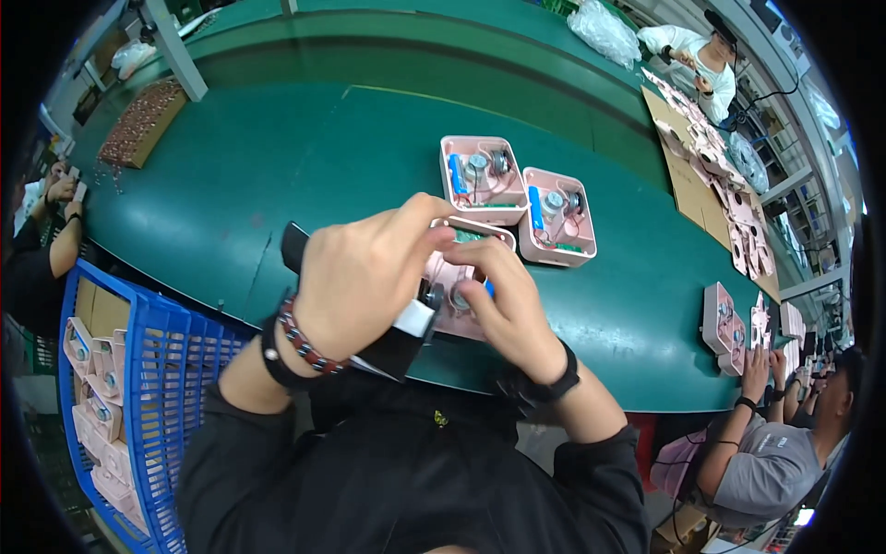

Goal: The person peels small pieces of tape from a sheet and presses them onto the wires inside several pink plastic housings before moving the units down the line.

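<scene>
- The near pink housing (447,273) is placed beneath the curled left hand (365,268) and right hand (506,303); grip cannot be told.
- Blue cells (456,173) are fitted in two neighbouring housings (484,215); covering seems left.

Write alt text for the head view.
A person's left hand and right hand reach over an open pink housing with electronic parts on a green workbench. Two similar housings sit beyond; a blue basket holding more stands left.

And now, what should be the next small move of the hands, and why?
Perhaps ease the left hand toward the green board in the near pink box: this hand's fingertips and those of the right hand look close to it.
</scene>
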{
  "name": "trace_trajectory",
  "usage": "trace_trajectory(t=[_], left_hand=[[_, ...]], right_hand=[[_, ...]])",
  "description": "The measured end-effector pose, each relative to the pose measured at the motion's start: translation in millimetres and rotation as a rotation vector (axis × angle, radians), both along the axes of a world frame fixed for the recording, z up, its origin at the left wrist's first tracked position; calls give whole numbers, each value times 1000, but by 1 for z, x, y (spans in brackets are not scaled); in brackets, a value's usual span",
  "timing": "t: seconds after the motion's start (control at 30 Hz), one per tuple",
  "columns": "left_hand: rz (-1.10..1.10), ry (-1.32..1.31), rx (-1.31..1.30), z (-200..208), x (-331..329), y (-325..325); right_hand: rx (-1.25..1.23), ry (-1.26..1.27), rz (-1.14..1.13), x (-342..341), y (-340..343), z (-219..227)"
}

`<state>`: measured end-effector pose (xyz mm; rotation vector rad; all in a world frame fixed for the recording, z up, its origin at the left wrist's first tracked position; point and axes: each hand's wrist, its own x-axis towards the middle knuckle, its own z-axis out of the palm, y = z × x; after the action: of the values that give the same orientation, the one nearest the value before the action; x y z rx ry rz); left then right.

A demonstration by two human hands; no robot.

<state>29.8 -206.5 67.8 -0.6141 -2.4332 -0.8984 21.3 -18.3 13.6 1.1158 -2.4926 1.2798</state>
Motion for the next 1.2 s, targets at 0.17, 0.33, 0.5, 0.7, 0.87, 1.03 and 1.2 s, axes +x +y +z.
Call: trace_trajectory(t=[0.17, 0.33, 0.5, 0.7, 0.87, 1.03, 1.2], left_hand=[[-29, 89, 303, -5, -2, 26], [-292, 1, 63, -7, -8, 16], [-488, -256, 123, -18, -14, 21], [-413, -414, 216, -25, -10, 26], [-322, -445, 135, -27, 2, 30], [-321, -301, 117, -35, 14, 32], [-292, -346, 162, -40, 18, 33]], right_hand=[[-202, -206, -107, 36, 2, 35], [-249, -118, -278, 37, 33, 22], [-78, 185, -333, 30, 32, 16], [116, 700, -674, 32, 23, 6], [249, 752, -777, 39, 19, -2], [288, 362, -642, 48, 17, 10], [331, 502, -574, 48, 13, 8]])
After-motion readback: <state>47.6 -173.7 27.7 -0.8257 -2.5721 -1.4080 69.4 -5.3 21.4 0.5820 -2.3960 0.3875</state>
